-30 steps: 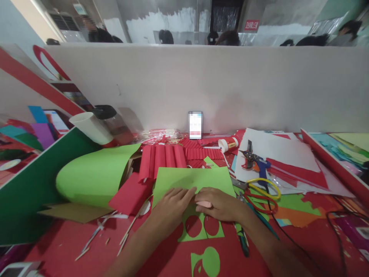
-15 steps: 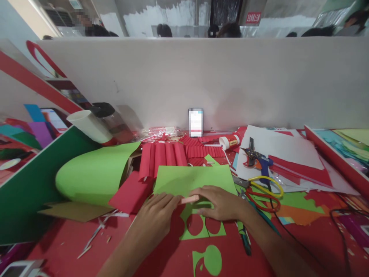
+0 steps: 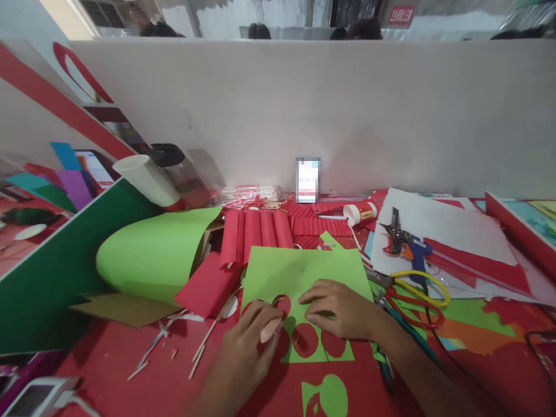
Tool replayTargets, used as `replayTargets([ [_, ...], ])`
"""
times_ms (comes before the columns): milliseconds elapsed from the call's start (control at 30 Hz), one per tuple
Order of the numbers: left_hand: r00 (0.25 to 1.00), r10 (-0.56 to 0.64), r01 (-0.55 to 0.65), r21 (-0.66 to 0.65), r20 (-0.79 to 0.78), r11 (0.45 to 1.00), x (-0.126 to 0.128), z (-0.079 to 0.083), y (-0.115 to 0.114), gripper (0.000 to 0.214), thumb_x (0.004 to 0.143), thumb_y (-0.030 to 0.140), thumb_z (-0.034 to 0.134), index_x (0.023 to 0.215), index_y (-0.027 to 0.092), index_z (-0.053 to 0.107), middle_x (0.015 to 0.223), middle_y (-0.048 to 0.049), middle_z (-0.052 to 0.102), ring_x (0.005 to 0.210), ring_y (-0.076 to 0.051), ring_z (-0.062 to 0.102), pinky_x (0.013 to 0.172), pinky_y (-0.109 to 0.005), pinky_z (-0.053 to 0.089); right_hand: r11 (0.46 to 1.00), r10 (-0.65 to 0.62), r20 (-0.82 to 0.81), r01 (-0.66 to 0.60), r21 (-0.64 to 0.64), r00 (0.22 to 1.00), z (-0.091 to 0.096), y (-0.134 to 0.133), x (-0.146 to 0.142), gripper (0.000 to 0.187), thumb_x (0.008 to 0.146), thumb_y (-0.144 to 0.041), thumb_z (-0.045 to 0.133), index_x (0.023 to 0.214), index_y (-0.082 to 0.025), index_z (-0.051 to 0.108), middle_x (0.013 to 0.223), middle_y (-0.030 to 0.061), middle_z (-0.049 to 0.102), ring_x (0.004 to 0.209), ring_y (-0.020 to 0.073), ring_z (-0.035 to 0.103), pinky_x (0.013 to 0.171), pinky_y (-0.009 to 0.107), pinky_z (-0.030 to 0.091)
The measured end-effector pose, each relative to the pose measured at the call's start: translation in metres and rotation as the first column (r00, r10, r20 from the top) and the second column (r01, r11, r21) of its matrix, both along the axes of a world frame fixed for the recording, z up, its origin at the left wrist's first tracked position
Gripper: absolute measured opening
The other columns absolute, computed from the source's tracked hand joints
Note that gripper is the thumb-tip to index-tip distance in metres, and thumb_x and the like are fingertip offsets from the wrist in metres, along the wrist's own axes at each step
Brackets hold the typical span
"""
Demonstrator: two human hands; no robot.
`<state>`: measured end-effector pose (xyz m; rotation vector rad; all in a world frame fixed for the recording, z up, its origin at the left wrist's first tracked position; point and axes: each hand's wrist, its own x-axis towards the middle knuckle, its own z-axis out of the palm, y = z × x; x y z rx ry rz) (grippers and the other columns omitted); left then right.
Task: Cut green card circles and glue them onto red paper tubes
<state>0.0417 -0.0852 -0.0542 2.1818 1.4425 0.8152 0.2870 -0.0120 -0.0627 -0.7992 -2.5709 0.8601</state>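
Note:
A light green paper sheet with several round holes along its near part lies on the red tabletop. My right hand rests on the sheet's right side, fingers stretched and slightly apart, holding nothing. Over the left near edge of the sheet, my left hand is curled, its fingers closed around a small pale pink piece. What that piece is cannot be made out. Nearer to me lies a green paper scrap with a round disc on it.
Scissors with yellow and red handles lie at right, with a blue glue gun behind them on papers. Red paper rolls and a curled green sheet stand left. A phone leans on the back partition.
My left hand has drawn back toward me, away from my right hand, with the pale pink piece. A round hole it covered now shows. The camera view has shifted slightly.

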Motion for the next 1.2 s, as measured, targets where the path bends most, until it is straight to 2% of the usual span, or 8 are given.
replayTargets([
  [100,0.999,-0.04,0.041,0.015,-0.022,0.999,0.002,-0.003,0.006,0.03,0.101,0.012,0.04,0.094,0.022,0.067,0.092,-0.0036,0.071,0.089,-0.016,0.066,0.076,-0.026,0.055,1.0,0.002,0.012,-0.002,0.014,1.0,-0.001,-0.001,-0.001,0.021,0.099,-0.027,0.059,0.097,-0.021,0.079,0.119,0.0061,0.076,0.106,0.0221,0.064,0.097,0.037,0.047],
  [267,1.0,0.015,-0.015,0.009,0.015,1.0,0.009,-0.004,0.014,0.028,0.101,0.014,0.042,0.099,0.021,0.069,0.096,-0.004,0.073,0.09,-0.015,0.068,0.076,-0.025,0.056,0.999,0.013,0.018,-0.014,0.032,1.0,-0.003,-0.003,-0.002,0.02,0.1,-0.025,0.058,0.104,-0.022,0.077,0.121,0.0046,0.075,0.109,0.0216,0.063,0.099,0.038,0.046],
  [367,1.0,0.015,-0.016,0.052,0.017,0.999,0.014,-0.006,0.018,0.025,0.101,0.015,0.044,0.102,0.021,0.069,0.098,-0.0042,0.074,0.092,-0.015,0.07,0.078,-0.025,0.057,0.999,0.021,0.029,-0.023,0.05,0.999,-0.002,-0.003,-0.002,0.02,0.1,-0.025,0.057,0.103,-0.022,0.076,0.121,0.0046,0.075,0.11,0.0221,0.062,0.098,0.039,0.045],
  [600,0.995,-0.043,0.057,0.165,-0.088,0.985,0.012,-0.019,0.022,0.026,0.101,0.01,0.044,0.104,0.019,0.068,0.101,-0.0051,0.076,0.095,-0.016,0.07,0.082,-0.027,0.058,0.988,0.067,0.108,-0.081,0.135,0.992,-0.003,-0.006,0.001,0.022,0.104,-0.029,0.052,0.11,-0.022,0.073,0.129,0.0034,0.072,0.115,0.0227,0.059,0.096,0.041,0.041],
  [867,0.995,-0.069,0.055,0.184,0.067,0.981,0.009,-0.027,0.023,0.022,0.099,0.008,0.051,0.109,0.018,0.068,0.103,-0.0042,0.076,0.1,-0.014,0.069,0.088,-0.024,0.057,0.973,0.097,0.168,-0.129,0.192,0.981,-0.009,-0.008,0.008,0.032,0.107,-0.032,0.046,0.128,-0.021,0.066,0.136,0.0069,0.068,0.124,0.024,0.056,0.097,0.041,0.036],
  [1000,0.987,-0.069,0.043,0.177,0.146,0.983,0.008,-0.032,0.025,0.02,0.097,0.008,0.056,0.11,0.019,0.068,0.103,-0.0047,0.076,0.099,-0.014,0.07,0.087,-0.023,0.057,0.971,0.087,0.141,-0.116,0.21,0.986,-0.013,-0.009,0.01,0.031,0.107,-0.032,0.046,0.13,-0.022,0.064,0.137,0.0074,0.068,0.125,0.0218,0.055,0.098,0.04,0.035],
  [1200,0.983,-0.072,0.043,0.169,0.17,0.985,0.007,-0.038,0.025,0.023,0.096,0.007,0.058,0.113,0.019,0.068,0.104,-0.0056,0.077,0.098,-0.016,0.07,0.085,-0.025,0.058,0.969,0.068,0.118,-0.093,0.228,0.991,-0.013,-0.01,0.01,0.028,0.107,-0.032,0.048,0.128,-0.023,0.064,0.136,0.0055,0.069,0.125,0.0188,0.056,0.099,0.038,0.035],
])
